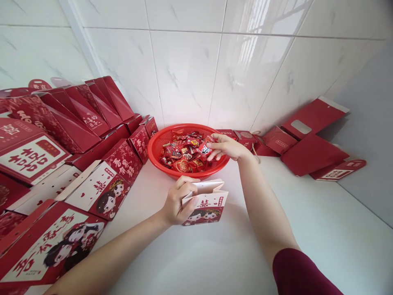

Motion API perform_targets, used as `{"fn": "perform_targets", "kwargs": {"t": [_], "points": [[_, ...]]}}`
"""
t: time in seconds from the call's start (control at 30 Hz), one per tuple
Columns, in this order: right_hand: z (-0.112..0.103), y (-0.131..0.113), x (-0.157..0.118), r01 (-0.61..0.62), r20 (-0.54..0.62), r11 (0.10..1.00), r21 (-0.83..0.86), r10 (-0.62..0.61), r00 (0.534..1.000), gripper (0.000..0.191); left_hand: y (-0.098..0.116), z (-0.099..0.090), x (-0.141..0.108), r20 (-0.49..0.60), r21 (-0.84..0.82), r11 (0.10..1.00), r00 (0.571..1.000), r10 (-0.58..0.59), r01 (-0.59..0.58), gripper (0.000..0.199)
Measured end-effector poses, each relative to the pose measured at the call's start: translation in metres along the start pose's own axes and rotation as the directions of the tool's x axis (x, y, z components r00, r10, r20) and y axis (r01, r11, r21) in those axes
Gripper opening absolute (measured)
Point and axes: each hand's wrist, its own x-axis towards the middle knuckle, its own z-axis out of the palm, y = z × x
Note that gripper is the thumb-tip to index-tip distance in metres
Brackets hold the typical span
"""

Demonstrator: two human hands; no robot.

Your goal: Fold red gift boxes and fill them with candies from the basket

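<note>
- 囍: small box [205, 211] just in front of the red basket [172, 173].
- 囍: white-panelled box [96, 189], front-left of the basket.
- 吾家有囍, in 2 rows: patterned box [124, 162], nearer the basket's left side.
- 囍, large: white label [23, 170], far left of the basket.
- 吾, among brushed characters: big couple-printed box [50, 248], farthest front-left of the basket.
- Candy wrappers [184, 153] inside the basket: print too small.

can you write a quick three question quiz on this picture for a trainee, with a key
1. True or false: the small red-and-white paper box in the left hand is open at the top.
2. Which hand is at the glossy red-wrapped sweets in the oval red plastic basket?
A) left
B) right
3. Fill in: the white tiled wall stands ____ the basket.

Key: 1. True. 2. B, the right hand. 3. behind.
</note>
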Motion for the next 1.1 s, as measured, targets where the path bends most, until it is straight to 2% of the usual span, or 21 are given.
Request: {"fn": "perform_targets", "kwargs": {"t": [0.07,0.17,0.3,0.4,0.57,0.63,0.73,0.83,0.9,0.93,1.0,1.07,1.1], "points": [[0.003,-0.004,-0.001,0.037,-0.042,0.965,0.258,-0.027,0.999,0.041,0.000,0.000,0.000,0.001,0.006,1.000,1.000,0.000,-0.001,0.005],[0.012,-0.011,-0.002,0.098,-0.054,0.929,0.357,-0.084,0.995,0.041,0.001,0.000,0.000,0.005,0.015,1.000,1.000,-0.007,0.007,0.006],[0.021,-0.023,-0.009,0.224,-0.045,0.951,0.211,-0.220,0.974,0.034,-0.001,-0.001,-0.002,0.022,0.008,1.000,1.000,-0.022,0.022,0.007],[0.024,-0.034,-0.022,0.300,-0.072,0.949,0.098,-0.294,0.953,0.037,-0.006,-0.001,-0.004,0.038,-0.023,0.999,0.999,-0.030,0.031,0.011],[0.028,-0.048,-0.041,0.340,-0.191,0.940,-0.041,-0.341,0.920,0.049,-0.012,0.002,-0.009,0.009,-0.088,0.994,0.998,-0.057,0.058,0.047],[0.027,-0.047,-0.044,0.328,-0.263,0.927,-0.182,-0.367,0.892,0.047,-0.012,0.003,-0.010,0.004,-0.097,0.993,0.998,-0.071,0.071,0.053],[0.021,-0.042,-0.044,0.283,-0.324,0.911,-0.299,-0.376,0.868,0.046,-0.012,0.004,-0.010,0.003,-0.097,0.993,0.998,-0.070,0.070,0.049],[0.014,-0.033,-0.040,0.210,-0.249,0.937,-0.280,-0.283,0.926,0.051,-0.012,0.003,-0.009,0.010,-0.089,0.995,0.999,-0.039,0.039,0.039],[0.011,-0.026,-0.035,0.095,-0.207,0.961,-0.261,-0.152,0.966,0.051,-0.011,0.002,-0.007,0.012,-0.085,0.996,1.000,-0.023,0.024,0.034],[0.011,-0.023,-0.032,0.041,-0.231,0.966,-0.255,-0.102,0.967,0.048,-0.011,0.001,-0.007,0.014,-0.083,0.996,1.000,-0.022,0.023,0.033],[0.014,-0.016,-0.025,-0.003,-0.364,0.955,-0.298,-0.111,0.925,0.040,-0.010,0.001,-0.006,0.014,-0.082,0.996,0.999,-0.029,0.030,0.036],[0.020,-0.010,-0.017,0.023,-0.463,0.910,-0.414,-0.232,0.856,0.043,-0.009,0.001,-0.007,0.011,-0.091,0.994,0.998,-0.061,0.062,0.047],[0.024,-0.008,-0.012,0.050,-0.454,0.876,-0.479,-0.296,0.841,0.046,-0.009,0.002,-0.007,0.006,-0.099,0.992,0.996,-0.084,0.084,0.054]]}}
